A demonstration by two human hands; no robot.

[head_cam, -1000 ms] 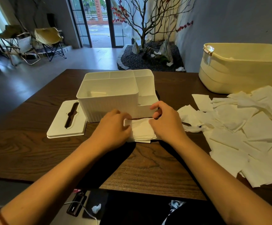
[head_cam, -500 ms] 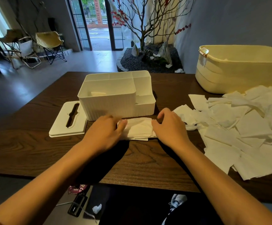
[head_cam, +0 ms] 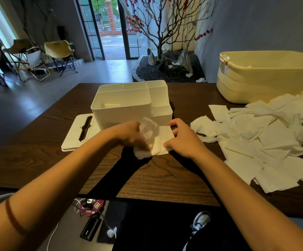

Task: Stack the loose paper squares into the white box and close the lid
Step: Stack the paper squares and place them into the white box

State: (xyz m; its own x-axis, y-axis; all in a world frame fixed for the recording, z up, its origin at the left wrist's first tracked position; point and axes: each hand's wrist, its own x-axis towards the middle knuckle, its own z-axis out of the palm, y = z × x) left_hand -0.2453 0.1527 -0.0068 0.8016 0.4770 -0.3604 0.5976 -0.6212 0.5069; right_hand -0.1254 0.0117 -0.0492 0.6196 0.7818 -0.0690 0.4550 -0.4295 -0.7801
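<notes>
Most of the job is still lying ahead. Both hands, the left hand point(head_cam: 129, 134) and the right hand point(head_cam: 181, 140), are gripping a small stack of paper squares point(head_cam: 158, 140) between them on the surface point(head_cam: 38, 156). Just beyond them the white box point(head_cam: 123, 105) is standing open, seemingly almost empty. Its lid point(head_cam: 76, 134) is lying left of the hands, and a large loose pile point(head_cam: 266, 138) is waiting to their right.
</notes>
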